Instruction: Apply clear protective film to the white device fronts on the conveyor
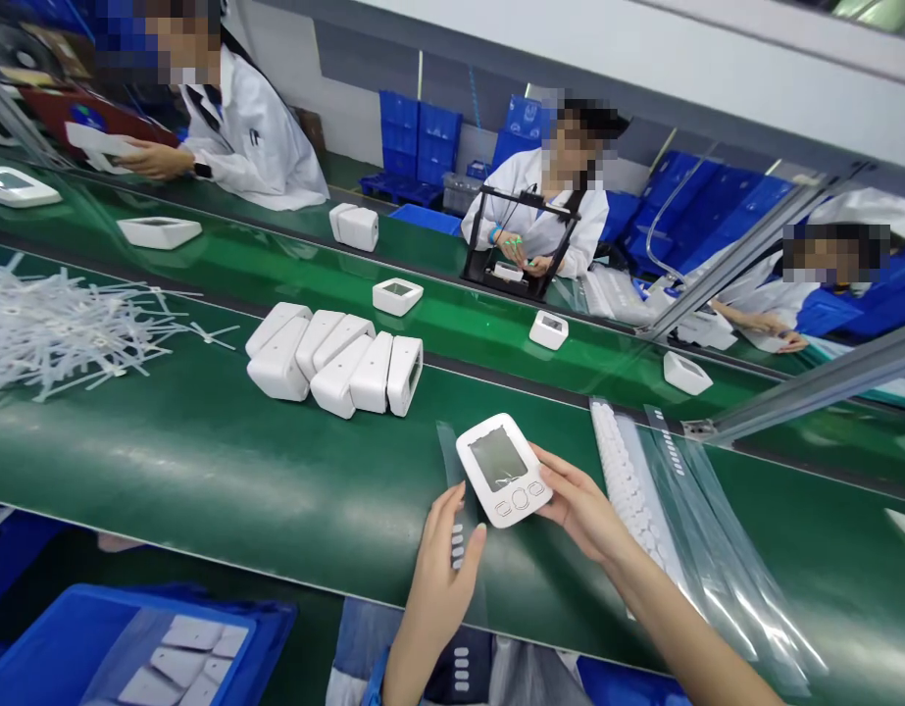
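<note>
My right hand (580, 500) grips a white blood pressure monitor (522, 498) by its right edge, tilted so that its grey screen and round buttons face me. Just left of the monitor, my left hand (444, 559) is open, thumb and fingers apart, holding nothing that I can see. Under and beside that hand lies a clear plastic strip (457, 542) with a row of pale pads, hanging over the near edge of the green bench (297, 490). Several more white monitors (338, 358) stand packed together to the left.
A heap of thin white strips (70, 324) lies at the left. On the right are clear film strips (717, 529) and a row of white round pieces (625, 480). Single monitors (398, 296) sit on the belt beyond. Below is a blue bin (76, 618); co-workers sit opposite.
</note>
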A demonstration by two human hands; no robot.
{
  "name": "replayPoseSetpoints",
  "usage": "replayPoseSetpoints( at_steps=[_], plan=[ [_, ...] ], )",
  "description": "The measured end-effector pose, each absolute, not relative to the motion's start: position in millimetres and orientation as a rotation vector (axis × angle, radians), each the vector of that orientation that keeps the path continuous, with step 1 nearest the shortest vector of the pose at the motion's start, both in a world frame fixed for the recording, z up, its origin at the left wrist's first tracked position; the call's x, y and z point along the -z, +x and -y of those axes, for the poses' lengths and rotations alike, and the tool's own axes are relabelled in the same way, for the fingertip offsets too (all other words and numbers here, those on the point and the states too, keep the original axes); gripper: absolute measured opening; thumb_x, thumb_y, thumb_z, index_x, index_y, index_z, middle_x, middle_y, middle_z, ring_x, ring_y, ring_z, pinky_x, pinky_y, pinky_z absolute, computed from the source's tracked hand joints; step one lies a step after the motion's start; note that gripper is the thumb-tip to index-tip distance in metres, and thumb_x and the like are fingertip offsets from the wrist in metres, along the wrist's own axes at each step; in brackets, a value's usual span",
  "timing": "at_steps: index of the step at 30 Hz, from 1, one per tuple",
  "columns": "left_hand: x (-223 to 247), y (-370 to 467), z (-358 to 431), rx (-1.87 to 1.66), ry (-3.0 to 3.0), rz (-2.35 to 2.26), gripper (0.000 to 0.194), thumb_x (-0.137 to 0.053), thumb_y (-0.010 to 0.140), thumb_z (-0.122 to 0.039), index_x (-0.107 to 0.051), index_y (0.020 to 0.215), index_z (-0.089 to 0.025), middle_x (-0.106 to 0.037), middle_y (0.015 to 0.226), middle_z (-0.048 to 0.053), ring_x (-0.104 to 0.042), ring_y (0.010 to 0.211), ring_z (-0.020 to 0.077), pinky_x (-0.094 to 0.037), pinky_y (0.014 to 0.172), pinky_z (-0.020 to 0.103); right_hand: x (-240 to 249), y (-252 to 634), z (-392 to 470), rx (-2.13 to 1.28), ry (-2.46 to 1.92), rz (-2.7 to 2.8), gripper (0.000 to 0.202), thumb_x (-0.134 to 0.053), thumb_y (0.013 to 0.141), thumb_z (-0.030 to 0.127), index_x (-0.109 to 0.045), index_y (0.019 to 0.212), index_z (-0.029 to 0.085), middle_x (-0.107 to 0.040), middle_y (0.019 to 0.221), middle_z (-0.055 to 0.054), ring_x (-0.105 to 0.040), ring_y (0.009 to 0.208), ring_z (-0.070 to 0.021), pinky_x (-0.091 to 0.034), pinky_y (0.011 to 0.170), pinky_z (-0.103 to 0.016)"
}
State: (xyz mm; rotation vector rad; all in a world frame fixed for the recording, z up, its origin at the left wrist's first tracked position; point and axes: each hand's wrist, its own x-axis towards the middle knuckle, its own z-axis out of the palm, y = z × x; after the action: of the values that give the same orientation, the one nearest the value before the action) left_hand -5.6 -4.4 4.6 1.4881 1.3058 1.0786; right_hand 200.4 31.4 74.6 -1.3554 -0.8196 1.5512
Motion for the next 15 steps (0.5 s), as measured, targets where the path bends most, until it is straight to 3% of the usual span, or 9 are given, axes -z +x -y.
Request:
replayPoseSetpoints(
  at_steps=[3, 8, 12, 15],
  plan=[
    [-1.3, -27.2, 7.3, -1.023, 1.405, -1.329, 0.041, -0.046, 0.097, -0.04, -0.053, 0.135, -0.027, -0.058, 0.135, 0.012, -0.061, 0.118, 0.0259, -0.054, 0.096, 0.043, -87.8, 212.6, -74.3, -1.409, -1.405, 0.845, 0.046, -0.071, 0.082, 0.036, -0.063, 0.127, 0.026, -0.073, 0.116, -0.007, -0.071, 0.097, -0.0215, -0.058, 0.089, -0.043],
    [8.5, -46.4, 7.4, -1.081, 1.234, -1.397, 0.044, -0.046, 0.094, -0.055, -0.064, 0.124, -0.028, -0.066, 0.118, 0.012, -0.069, 0.085, 0.024, -0.059, 0.066, 0.034, -107.9, 218.3, -214.4, -0.979, -1.688, 0.938, 0.034, -0.053, 0.096, 0.02, -0.057, 0.13, 0.019, -0.071, 0.115, -0.009, -0.071, 0.094, -0.0176, -0.06, 0.082, -0.037],
    [26.2, -40.2, 3.3, -1.238, 1.284, -1.393, 0.047, -0.047, 0.092, -0.058, -0.07, 0.117, -0.026, -0.069, 0.114, 0.013, -0.07, 0.085, 0.0248, -0.06, 0.071, 0.035, -117.3, 217.4, -324.2, -0.718, -1.856, 0.953, 0.035, -0.059, 0.096, 0.033, -0.057, 0.126, 0.016, -0.063, 0.122, -0.009, -0.066, 0.101, -0.0208, -0.057, 0.085, -0.041],
    [42.1, -32.1, 1.5, -1.339, 1.311, -1.424, 0.046, -0.046, 0.093, -0.057, -0.072, 0.113, -0.024, -0.072, 0.11, 0.013, -0.071, 0.081, 0.0235, -0.06, 0.067, 0.032, -116.7, 220.0, -375.4, -0.544, -1.996, 0.981, 0.036, -0.061, 0.095, 0.035, -0.057, 0.126, 0.017, -0.06, 0.126, -0.009, -0.063, 0.106, -0.0226, -0.055, 0.089, -0.044]
  ],
)
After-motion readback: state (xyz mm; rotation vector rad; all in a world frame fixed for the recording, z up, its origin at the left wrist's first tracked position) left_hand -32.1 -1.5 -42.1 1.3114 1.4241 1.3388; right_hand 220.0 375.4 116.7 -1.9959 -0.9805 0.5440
